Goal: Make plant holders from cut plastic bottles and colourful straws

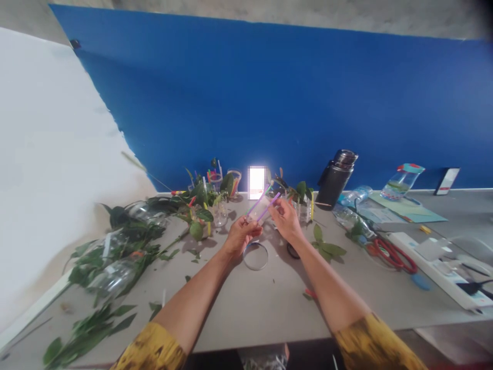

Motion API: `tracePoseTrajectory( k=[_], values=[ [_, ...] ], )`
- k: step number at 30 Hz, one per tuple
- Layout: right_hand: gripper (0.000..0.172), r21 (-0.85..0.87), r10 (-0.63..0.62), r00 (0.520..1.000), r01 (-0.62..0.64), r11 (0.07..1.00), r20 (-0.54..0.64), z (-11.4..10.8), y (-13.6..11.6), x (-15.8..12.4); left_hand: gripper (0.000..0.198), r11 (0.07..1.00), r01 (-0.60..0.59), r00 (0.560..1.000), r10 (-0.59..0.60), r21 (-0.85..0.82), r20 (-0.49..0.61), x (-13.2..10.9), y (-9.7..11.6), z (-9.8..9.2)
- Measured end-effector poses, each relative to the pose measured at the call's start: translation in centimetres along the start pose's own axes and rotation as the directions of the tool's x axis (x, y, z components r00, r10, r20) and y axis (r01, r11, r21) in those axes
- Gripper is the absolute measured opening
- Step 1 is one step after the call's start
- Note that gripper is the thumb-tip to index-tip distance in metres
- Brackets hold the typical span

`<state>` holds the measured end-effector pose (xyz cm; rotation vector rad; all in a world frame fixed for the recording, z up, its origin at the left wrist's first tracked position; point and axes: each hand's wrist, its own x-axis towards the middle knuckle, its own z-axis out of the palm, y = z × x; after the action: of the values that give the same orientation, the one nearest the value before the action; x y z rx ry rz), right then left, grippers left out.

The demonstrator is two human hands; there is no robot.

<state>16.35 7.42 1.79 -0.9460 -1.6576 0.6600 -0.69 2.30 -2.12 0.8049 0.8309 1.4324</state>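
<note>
Out in front of me, my left hand (243,235) is closed on the lower end of a clear plastic piece (259,208), its exact shape hard to make out. A purple straw (268,207) slants up along it, with a second, greenish-purple straw (257,202) beside it. My right hand (284,218) has its fingers bent around the right side of the piece, by the purple straw. Below my hands a thin clear ring (255,268) lies on the grey table (246,308). A dark roll (293,250) is partly hidden by my right forearm.
Leafy cuttings (127,257) and crumpled clear plastic cover the left. Clear cups with straws and leaves (220,210) line the back. On the right are a black thermos (336,180), a water bottle (402,182), red-handled scissors (395,254), a power strip (439,272) and a phone (449,181).
</note>
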Motion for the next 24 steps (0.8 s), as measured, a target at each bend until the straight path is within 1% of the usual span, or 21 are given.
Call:
tracePoseTrajectory(
  k=[4,9,13,18,24],
  values=[
    [0.030,-0.002,0.002,1.000,-0.002,1.000,0.006,0.01,-0.04,0.02,0.056,1.000,-0.001,1.000,0.001,0.012,0.012,0.24,-0.30,-0.33],
    [0.027,0.007,0.001,1.000,-0.001,1.000,-0.015,0.27,-0.35,-0.32,0.057,1.000,0.005,1.000,-0.006,0.010,0.020,0.26,-0.44,-0.52],
    [0.028,0.003,0.014,1.000,-0.014,1.000,-0.018,0.39,-0.62,-0.50,0.060,1.000,-0.005,1.000,0.005,0.009,-0.001,0.32,-0.67,-0.59],
    [0.031,-0.008,0.015,1.000,-0.015,1.000,-0.020,0.49,-0.59,-0.47,0.057,1.000,-0.021,1.000,0.021,0.015,-0.019,0.36,-0.83,-0.63],
    [0.031,-0.005,0.008,1.000,-0.008,1.000,-0.026,0.64,-0.38,-0.49,0.058,0.999,0.000,0.999,0.002,0.035,-0.041,0.39,-0.86,-0.61]
  ],
)
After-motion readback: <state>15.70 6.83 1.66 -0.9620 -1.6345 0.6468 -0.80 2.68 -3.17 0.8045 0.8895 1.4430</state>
